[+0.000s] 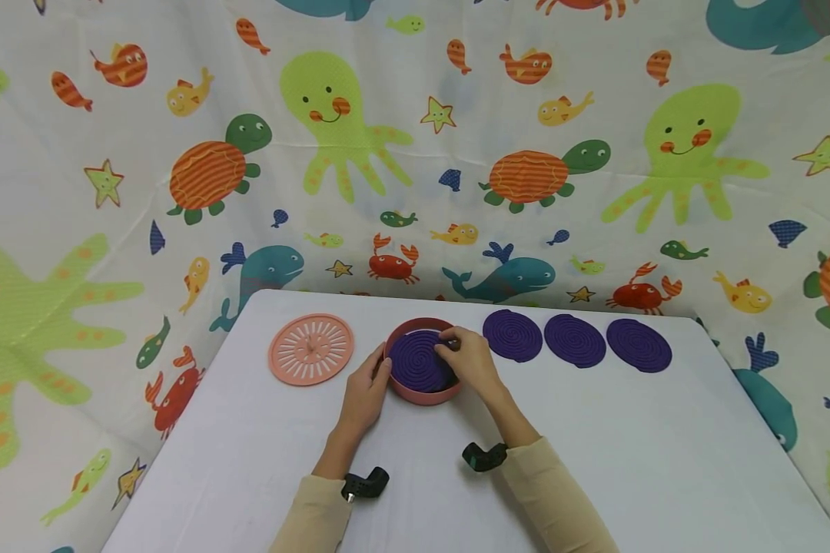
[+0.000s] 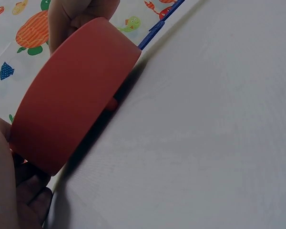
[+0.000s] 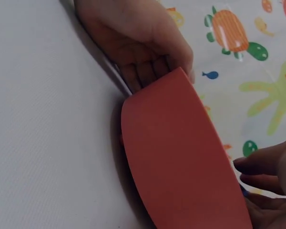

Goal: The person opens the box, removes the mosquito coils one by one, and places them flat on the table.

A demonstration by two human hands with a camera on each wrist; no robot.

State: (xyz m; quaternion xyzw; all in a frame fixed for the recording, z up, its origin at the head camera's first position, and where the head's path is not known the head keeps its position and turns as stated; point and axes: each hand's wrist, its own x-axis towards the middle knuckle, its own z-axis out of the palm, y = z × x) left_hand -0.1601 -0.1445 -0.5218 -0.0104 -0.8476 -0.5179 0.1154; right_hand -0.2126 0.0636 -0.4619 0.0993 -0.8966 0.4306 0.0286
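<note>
A round red mosquito coil holder (image 1: 425,398) stands on the white table, raised a little on small feet. My left hand (image 1: 368,388) grips its left side, with the thumb near the rim and the fingers under the outer wall. Inside the holder sits a purple mosquito coil (image 1: 418,361), tilted, with a dark gap at its lower right. My right hand (image 1: 472,357) pinches the coil's right edge over the rim. The right wrist view shows the left hand's fingers against the red wall; the coil itself is mostly hidden there.
A slotted pink lid (image 1: 311,349) lies flat left of the holder. To the right, three more purple coils lie in a row: a near one (image 1: 512,336), a middle one (image 1: 575,340) and a far one (image 1: 639,346). A sea-animal curtain (image 1: 415,153) hangs behind the table.
</note>
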